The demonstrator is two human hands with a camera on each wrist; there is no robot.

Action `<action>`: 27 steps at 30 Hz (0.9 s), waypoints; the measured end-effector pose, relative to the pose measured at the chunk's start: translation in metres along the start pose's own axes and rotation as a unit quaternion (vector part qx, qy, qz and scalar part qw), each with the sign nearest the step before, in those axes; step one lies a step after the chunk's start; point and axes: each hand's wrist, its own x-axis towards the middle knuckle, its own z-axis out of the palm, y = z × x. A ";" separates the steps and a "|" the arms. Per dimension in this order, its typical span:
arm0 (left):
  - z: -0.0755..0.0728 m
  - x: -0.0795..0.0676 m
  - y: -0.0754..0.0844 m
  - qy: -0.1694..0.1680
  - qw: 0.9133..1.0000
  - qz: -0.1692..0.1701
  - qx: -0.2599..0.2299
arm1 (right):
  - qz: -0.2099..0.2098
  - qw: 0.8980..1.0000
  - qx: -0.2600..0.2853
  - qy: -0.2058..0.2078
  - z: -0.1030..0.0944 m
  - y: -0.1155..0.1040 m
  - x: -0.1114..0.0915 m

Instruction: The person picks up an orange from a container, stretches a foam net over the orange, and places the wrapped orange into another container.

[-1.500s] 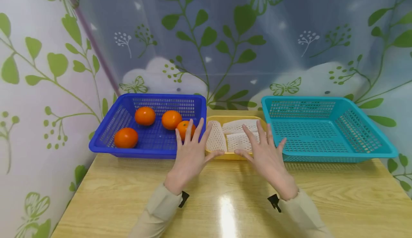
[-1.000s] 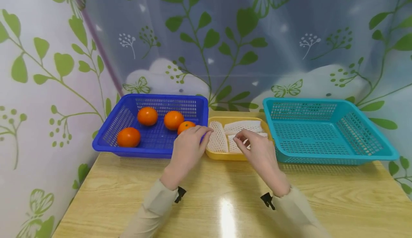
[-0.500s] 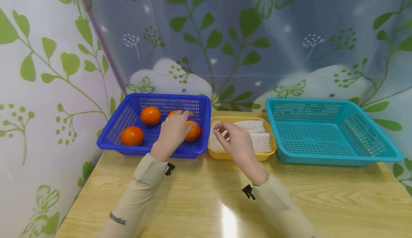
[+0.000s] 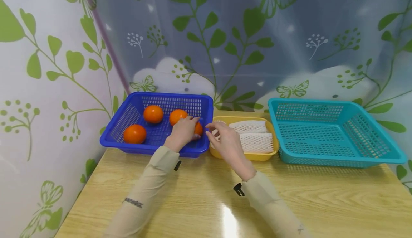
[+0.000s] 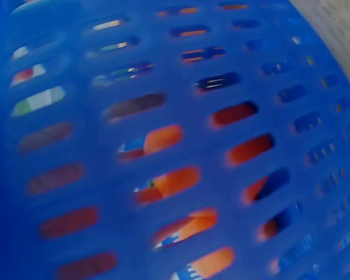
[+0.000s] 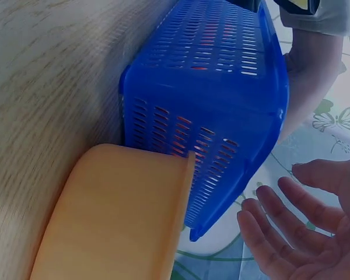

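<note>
My left hand (image 4: 184, 130) reaches into the blue basket (image 4: 157, 133), with fingers and thumb around an orange (image 4: 199, 129) near its right wall. The left wrist view shows mostly the perforated basket wall (image 5: 186, 140), with bits of orange through the slots. Three other oranges lie in the basket: one at the front left (image 4: 134, 134), one behind it (image 4: 153, 114), one beside my fingers (image 4: 177, 115). My right hand (image 4: 227, 141) hovers over the left of the yellow tray (image 4: 260, 156), fingers loosely bent and holding nothing. White foam net sleeves (image 4: 256, 143) lie in the tray, partly hidden by this hand.
To the right of the tray stands a teal basket (image 4: 338, 161) with nothing in it. All the containers sit in a row on a wooden table (image 4: 199, 202), before a leaf-patterned curtain (image 4: 231, 44). The yellow tray sits close between the two baskets.
Both hands were spread over the tray and basket edge, then bent their fingers. My left hand moved into the blue basket and onto the right-hand orange. My right hand moved left across the tray.
</note>
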 end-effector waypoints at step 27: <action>-0.026 -0.030 -0.012 0.098 0.972 -0.075 -0.198 | 0.008 1.000 0.004 0.004 0.014 -0.003 0.004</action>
